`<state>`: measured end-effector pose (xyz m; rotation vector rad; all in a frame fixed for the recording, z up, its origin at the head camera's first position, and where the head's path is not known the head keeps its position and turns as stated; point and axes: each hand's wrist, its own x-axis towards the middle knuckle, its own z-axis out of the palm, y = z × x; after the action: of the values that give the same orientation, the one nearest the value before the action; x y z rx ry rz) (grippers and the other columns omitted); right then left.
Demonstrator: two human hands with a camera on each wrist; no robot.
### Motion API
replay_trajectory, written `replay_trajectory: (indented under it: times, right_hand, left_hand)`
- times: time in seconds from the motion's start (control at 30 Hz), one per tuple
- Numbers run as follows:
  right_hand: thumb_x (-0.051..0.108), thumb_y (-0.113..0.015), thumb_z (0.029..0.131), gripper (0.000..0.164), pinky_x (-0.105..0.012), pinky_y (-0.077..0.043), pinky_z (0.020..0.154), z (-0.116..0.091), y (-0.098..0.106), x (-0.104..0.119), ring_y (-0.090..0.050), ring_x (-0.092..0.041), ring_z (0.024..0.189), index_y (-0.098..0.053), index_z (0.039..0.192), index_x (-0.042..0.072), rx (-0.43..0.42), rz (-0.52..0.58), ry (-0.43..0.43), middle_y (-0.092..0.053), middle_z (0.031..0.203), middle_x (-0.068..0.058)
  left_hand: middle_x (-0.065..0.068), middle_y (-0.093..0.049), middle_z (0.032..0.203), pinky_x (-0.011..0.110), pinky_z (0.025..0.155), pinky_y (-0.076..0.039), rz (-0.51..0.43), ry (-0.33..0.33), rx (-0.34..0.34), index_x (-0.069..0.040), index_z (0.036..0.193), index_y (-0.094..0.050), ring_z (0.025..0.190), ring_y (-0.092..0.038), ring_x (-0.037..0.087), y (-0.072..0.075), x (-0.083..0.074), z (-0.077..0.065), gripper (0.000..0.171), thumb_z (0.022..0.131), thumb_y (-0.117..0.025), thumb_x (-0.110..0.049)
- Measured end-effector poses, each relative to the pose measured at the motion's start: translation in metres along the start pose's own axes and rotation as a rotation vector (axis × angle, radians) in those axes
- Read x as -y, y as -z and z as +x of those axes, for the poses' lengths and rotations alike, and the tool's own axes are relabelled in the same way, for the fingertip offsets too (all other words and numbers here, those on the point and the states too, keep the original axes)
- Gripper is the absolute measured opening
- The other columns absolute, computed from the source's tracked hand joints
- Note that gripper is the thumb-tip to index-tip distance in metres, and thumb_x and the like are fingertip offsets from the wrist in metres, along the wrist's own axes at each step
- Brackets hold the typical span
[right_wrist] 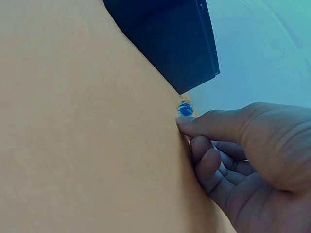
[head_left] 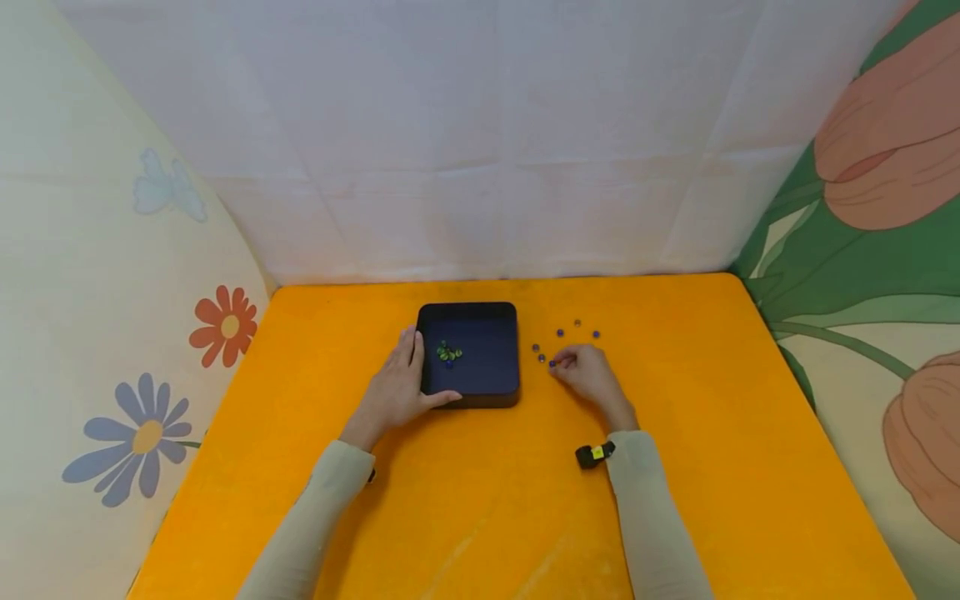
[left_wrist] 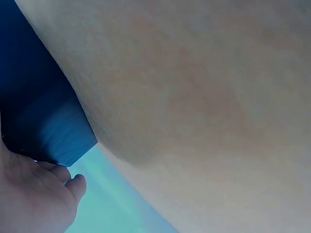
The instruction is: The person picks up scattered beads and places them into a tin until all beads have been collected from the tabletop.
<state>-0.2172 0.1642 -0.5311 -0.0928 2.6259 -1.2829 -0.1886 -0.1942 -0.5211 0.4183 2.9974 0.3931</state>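
Observation:
A black square tray (head_left: 480,398) sits on the table, with several green marbles (head_left: 450,353) and a blue marble (head_left: 449,364) inside. My left hand (head_left: 397,383) holds the tray at its near left corner, fingers along the left wall and thumb across the front edge. To the right of the tray, my right hand (head_left: 592,379) pinches a blue marble (right_wrist: 185,108) at the fingertips, low over the table; the thumb hides part of it. Its other fingers (right_wrist: 209,165) are curled beneath the thumb. In the left wrist view, the tray's dark wall (left_wrist: 43,97) is beside the hand.
More loose marbles lie right of the tray: two (head_left: 542,358) near its right wall, and blue ones (head_left: 560,332) (head_left: 596,334) and a pale one (head_left: 577,322) farther back. Orange cloth covers the table (head_left: 480,500). A white curtain (head_left: 480,167) hangs behind.

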Motion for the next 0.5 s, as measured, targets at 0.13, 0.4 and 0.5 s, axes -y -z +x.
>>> replay_trajectory:
  times: [0.13,0.4,0.5]
  right_hand:
    - [0.017,-0.077,0.096,0.018,-0.034,-0.057,0.075,0.0005,0.0003,0.0004,-0.066,-0.020,0.080,-0.078,0.106,0.002,0.000,-0.012,0.001,-0.075,0.093,-0.012]
    - [0.016,-0.076,0.097,0.017,-0.034,-0.057,0.075,0.0021,0.0009,0.0017,-0.067,-0.020,0.080,-0.078,0.106,0.001,0.009,-0.010,-0.020,-0.075,0.094,-0.013]
    - [0.016,-0.075,0.097,0.017,-0.034,-0.057,0.075,0.0029,0.0008,0.0013,-0.067,-0.020,0.080,-0.078,0.106,0.001,0.012,-0.010,-0.018,-0.075,0.093,-0.013]
  left_hand:
    - [0.021,0.003,0.178,0.057,0.130,-0.028,-0.004,-0.005,-0.001,-0.001,0.168,-0.003,0.166,-0.007,0.040,-0.0003,0.0001,0.0005,0.136,0.082,-0.056,-0.091]
    - [0.020,0.005,0.178,0.057,0.130,-0.029,-0.007,-0.002,-0.001,-0.001,0.168,-0.003,0.166,-0.007,0.039,-0.0013,0.0012,0.0015,0.136,0.082,-0.057,-0.090]
    - [0.020,0.004,0.178,0.057,0.130,-0.028,-0.007,-0.001,0.000,-0.001,0.168,-0.003,0.166,-0.009,0.040,-0.0014,0.0010,0.0015,0.136,0.082,-0.057,-0.090]
